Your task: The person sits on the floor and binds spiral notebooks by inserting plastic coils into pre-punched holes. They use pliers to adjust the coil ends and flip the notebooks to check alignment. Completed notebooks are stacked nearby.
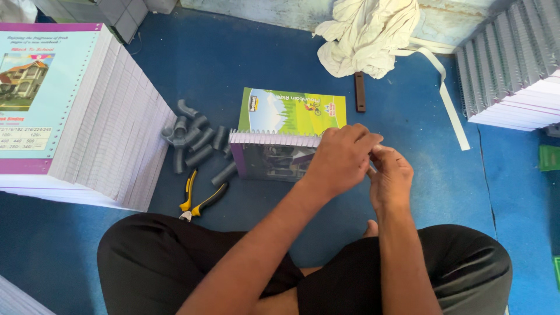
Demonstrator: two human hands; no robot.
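Note:
A purple-covered spiral notebook (271,158) stands on its edge on the blue floor in front of my crossed legs, with its wire spiral along the top. My left hand (341,158) is curled over its right end and grips it. My right hand (389,178) sits just to the right, its fingertips pinched against the left hand's fingers at the end of the spiral. The wire end itself is hidden by the fingers. Behind it a notebook with a green cover (291,111) lies flat.
Several short grey pipe pieces (195,143) and yellow-handled pliers (198,201) lie left of the notebook. A tall stack of notebooks (76,122) stands at the left, and spiral-bound stacks (513,64) at the top right. A crumpled cloth (367,35), a dark bar (360,91) and a white strip (452,111) lie behind.

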